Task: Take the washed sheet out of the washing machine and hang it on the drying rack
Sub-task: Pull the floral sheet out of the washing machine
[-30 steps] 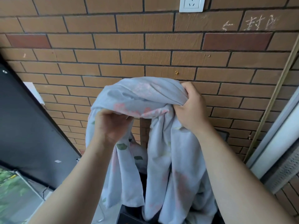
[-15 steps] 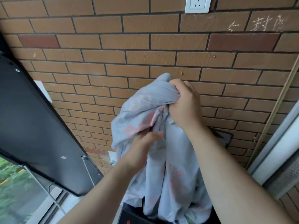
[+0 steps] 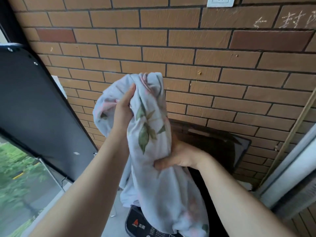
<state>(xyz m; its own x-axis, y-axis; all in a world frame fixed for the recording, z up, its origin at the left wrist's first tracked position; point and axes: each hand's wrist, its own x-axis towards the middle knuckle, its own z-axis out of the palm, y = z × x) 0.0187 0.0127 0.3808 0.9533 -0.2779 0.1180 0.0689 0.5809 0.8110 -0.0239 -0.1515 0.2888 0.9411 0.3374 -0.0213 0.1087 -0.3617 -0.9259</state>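
Both hands grasp the sheet. High above the washing machine point(image 3: 140, 225), the left hand point(image 3: 123, 109) is clenched round the bunched top of the sheet point(image 3: 150, 134), thumb pointing up along the cloth. The right hand point(image 3: 179, 157) sits lower, nearer the washing machine, with its fingers curled round the twisted middle of the cloth.

The sheet is pale blue-grey with green leaves and faint pink flowers. It hangs in a thick rope from the left hand, passes through the right hand, and drops to the top of the washing machine, where its lower end bunches beside the dark control panel with white print. Whether any of it lies inside the drum cannot be told.

Behind the washing machine a dark lid point(image 3: 239, 149) stands raised against the brick wall point(image 3: 171, 53). A white socket point(image 3: 220, 1) is on the wall far above the washing machine, with pale scrawled writing point(image 3: 283, 20) to its right. Left of the washing machine a large dark panel point(image 3: 34, 108) slants, with blurred greenery point(image 3: 18, 173) below it. Right of the washing machine a thin pole point(image 3: 297, 127) leans on the wall
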